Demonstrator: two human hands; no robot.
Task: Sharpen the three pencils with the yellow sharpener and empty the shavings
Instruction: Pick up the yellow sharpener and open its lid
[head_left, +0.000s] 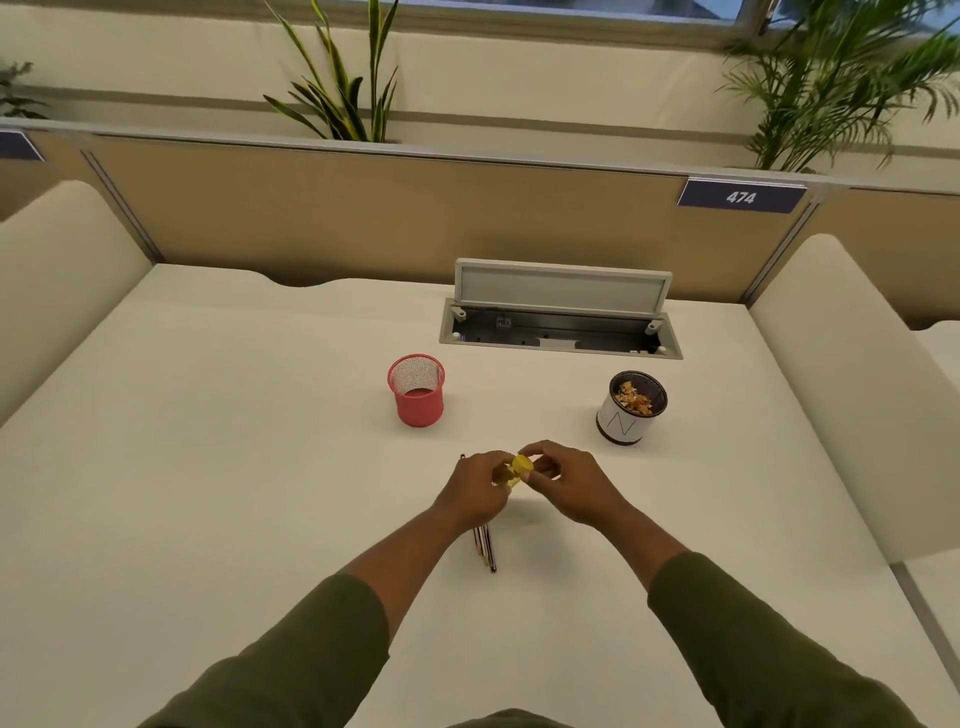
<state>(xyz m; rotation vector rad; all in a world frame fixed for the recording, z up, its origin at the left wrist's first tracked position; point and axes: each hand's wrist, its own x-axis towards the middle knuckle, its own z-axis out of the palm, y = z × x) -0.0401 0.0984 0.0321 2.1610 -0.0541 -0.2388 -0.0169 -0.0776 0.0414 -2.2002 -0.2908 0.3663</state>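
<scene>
Because the yellow sharpener (521, 469) is held just above the white desk (208, 467) between both hands, it is kept free for a twisting or pulling action, and in the head view, the only one given, the left hand (480, 493) is seen with its fingers curled round the lower body of the sharpener while the right hand (563, 480) pinches its upper yellow part from the other side. Whether a cap is being refitted or removed cannot be told from this blurred grip. The pencils (484, 545) are laid together on the desk directly beneath the left wrist, their ends showing toward the body and one tip showing beyond the hand; their number cannot be counted with certainty, and whether they are sharpened cannot be seen. A white cup (626, 415) holding shavings is set to the right and farther away, near enough to be reached for emptying, it may be judged. A red mesh pot (417, 391), apparently with nothing in it, is placed to the left of it, well apart. Behind both, an open cable hatch (561, 327) is sunk into the surface, an edge to be avoided. Broad bare desk is left on either side of the forearms, so room for moving is judged ample.
</scene>
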